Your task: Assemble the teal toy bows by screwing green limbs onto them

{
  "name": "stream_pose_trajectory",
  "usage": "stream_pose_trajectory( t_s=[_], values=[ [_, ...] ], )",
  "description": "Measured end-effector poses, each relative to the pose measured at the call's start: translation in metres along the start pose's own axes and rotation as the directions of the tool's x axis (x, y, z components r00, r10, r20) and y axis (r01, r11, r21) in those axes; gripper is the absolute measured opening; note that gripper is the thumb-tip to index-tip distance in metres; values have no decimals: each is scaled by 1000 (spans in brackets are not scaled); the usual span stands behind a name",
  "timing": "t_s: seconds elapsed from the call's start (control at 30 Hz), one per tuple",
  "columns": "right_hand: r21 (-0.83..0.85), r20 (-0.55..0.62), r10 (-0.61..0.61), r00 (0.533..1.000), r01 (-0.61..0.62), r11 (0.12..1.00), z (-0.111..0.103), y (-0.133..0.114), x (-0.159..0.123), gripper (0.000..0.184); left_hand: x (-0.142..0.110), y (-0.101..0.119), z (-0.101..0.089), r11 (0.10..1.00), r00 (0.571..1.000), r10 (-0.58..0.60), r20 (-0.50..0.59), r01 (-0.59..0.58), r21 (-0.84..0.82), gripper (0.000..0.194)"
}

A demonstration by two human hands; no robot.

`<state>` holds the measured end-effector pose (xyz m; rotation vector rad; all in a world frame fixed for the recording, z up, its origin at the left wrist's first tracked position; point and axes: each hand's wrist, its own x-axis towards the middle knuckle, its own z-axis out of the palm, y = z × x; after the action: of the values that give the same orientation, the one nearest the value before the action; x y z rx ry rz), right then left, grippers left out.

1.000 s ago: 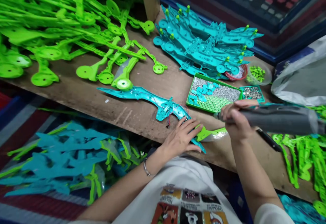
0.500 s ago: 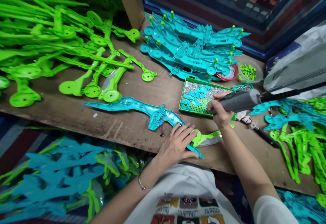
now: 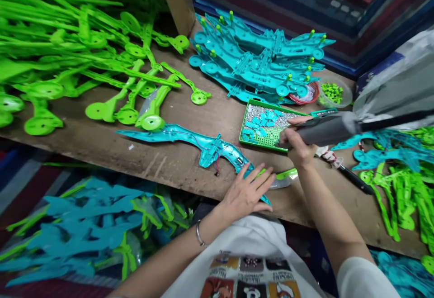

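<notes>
My left hand (image 3: 246, 190) lies flat with its fingers spread over the right end of a teal plastic shell (image 3: 185, 136). Thin red and dark wires run along this bow-shaped shell. Beneath those fingers is the round end of a green plastic arm (image 3: 286, 174), mostly covered, with a clear blade-like piece beside it. My right hand (image 3: 300, 149) is wrapped round a grey electric screwdriver (image 3: 325, 130), its tip pointing left at the near right part of a green tray (image 3: 241, 128). Small silver screws (image 3: 252, 111) and small teal pieces (image 3: 266, 119) lie in that tray.
Green arms (image 3: 101, 110) are heaped at the left. Stacked teal shells (image 3: 237, 63) stand at the back, near a red basket (image 3: 315, 93) and a bowl of green pegs (image 3: 331, 93). A black-handled tool (image 3: 356, 180) lies right. More teal parts (image 3: 77, 230) sit below the table edge.
My left hand has slid right along the shell and now covers the green arm's round end. The screwdriver stays over the tray, shifted slightly right in view.
</notes>
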<state>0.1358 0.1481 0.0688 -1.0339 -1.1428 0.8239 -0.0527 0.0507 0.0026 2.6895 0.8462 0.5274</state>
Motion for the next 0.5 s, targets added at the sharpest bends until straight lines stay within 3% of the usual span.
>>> stream_pose_trajectory(
  t_s=[0.13,0.23,0.5],
  values=[
    [44,-16,-52,999,52,998,-16,-36,-21,19,1,-1,4,1000,1000,0,-1,0,0,90],
    [44,9,-23,1000,23,999,-31,-50,-46,19,1,-3,5,1000,1000,10,-11,-10,-8,90],
    [-9,-27,56,998,-56,998,-50,-29,-83,18,1,-4,5,1000,999,22,-32,-23,-5,88]
  ],
)
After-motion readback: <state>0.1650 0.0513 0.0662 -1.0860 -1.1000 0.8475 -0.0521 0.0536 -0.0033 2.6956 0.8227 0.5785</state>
